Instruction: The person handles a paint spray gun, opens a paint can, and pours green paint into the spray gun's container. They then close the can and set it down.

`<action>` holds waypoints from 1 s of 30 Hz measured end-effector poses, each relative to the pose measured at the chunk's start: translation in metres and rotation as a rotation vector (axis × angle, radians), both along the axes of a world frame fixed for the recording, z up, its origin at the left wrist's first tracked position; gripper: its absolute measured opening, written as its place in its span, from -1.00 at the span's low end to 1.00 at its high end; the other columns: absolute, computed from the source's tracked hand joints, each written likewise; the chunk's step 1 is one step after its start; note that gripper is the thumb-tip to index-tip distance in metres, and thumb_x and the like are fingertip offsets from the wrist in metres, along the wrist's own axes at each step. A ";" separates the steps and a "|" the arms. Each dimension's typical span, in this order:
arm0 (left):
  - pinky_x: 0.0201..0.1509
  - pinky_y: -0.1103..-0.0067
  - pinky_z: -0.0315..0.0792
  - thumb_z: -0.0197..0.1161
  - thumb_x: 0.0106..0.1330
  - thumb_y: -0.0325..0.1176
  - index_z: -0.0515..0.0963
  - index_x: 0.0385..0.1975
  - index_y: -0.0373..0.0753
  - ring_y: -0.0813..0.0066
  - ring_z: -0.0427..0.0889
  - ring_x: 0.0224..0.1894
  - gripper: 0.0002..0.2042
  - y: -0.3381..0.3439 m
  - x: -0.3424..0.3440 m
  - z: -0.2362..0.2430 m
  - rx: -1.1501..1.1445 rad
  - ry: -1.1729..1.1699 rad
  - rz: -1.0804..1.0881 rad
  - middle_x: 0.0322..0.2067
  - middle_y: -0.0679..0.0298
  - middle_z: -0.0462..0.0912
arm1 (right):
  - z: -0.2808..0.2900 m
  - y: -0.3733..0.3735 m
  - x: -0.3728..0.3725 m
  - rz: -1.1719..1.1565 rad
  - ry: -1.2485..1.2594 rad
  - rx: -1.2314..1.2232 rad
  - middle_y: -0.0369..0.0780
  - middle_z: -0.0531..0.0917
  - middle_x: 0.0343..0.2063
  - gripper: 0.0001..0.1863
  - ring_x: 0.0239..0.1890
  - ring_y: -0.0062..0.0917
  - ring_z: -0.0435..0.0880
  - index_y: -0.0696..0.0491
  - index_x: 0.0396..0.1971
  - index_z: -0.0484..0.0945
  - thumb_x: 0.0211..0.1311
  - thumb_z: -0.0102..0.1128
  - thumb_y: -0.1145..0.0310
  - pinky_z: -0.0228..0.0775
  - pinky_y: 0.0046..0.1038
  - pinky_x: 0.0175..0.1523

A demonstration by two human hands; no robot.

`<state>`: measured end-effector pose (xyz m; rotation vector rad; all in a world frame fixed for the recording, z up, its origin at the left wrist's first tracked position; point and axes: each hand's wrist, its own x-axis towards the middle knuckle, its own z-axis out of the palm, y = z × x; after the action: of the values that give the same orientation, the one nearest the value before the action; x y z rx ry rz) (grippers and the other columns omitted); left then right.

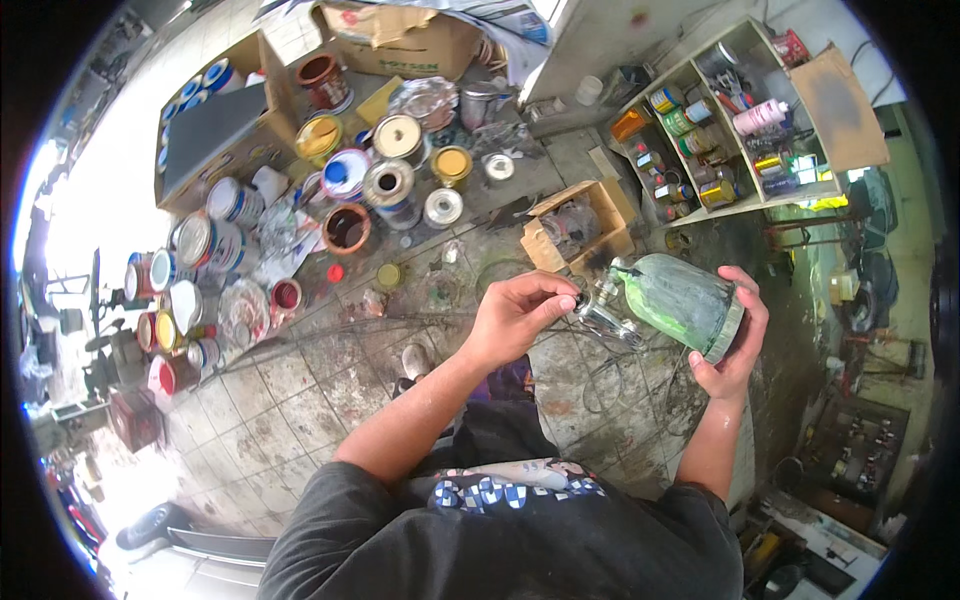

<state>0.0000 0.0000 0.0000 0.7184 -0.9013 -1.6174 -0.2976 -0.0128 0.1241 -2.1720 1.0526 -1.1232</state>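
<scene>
My right hand [737, 340] is wrapped round a cloudy cup [665, 300] streaked with green paint. The cup is tilted and joined at its narrow end to a metal spray gun [610, 315], which points downward. Left of the gun, my left hand [530, 300] pinches a small black part [578, 300] with thumb and index finger; I cannot tell whether this part touches the gun. An open cardboard box [548, 230] with dark contents lies just beyond both hands.
Paint cans [400, 140] and a large carton [272, 115] crowd the bench [515, 155] ahead and left. Wooden shelving [700, 70] with cans and bottles stands at the upper right. A stained tiled floor [230, 420] is below, with a car wheel [150, 525] at the lower left.
</scene>
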 end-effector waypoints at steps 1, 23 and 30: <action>0.05 0.60 0.55 0.41 0.42 -0.37 0.68 -0.10 -0.37 0.63 0.65 -0.09 -0.80 0.011 0.011 0.005 0.004 -0.018 -0.002 -0.10 0.24 0.74 | 0.011 0.007 0.014 0.011 0.002 -0.009 0.10 0.35 0.32 -0.05 0.26 -0.16 0.43 -0.07 0.42 0.25 -0.13 0.36 0.29 0.32 -0.14 0.31; -0.05 0.42 0.62 0.13 0.60 -0.12 0.48 0.10 -0.29 0.43 0.64 -0.15 -0.65 0.127 0.120 -0.027 0.676 0.366 0.192 -0.12 0.23 0.62 | -0.030 0.112 0.256 0.081 0.053 0.223 -0.06 0.38 0.38 0.04 0.31 -0.23 0.47 0.04 0.47 0.29 -0.04 0.67 0.22 0.33 -0.19 0.38; -0.12 0.51 0.55 0.16 0.59 -0.12 0.56 0.02 -0.33 0.54 0.62 -0.26 -0.65 0.148 0.101 -0.038 0.554 0.173 0.152 -0.24 0.29 0.66 | -0.118 0.173 0.245 -0.118 0.188 0.792 -0.19 0.74 -0.05 -0.34 -0.20 -0.45 0.74 0.09 0.36 0.40 0.30 0.44 0.28 0.60 -0.29 -0.02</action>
<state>0.1009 0.1475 -0.0377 0.9790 -0.2575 -1.7730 -0.0529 0.1597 0.0063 -1.5981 1.4175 -0.4156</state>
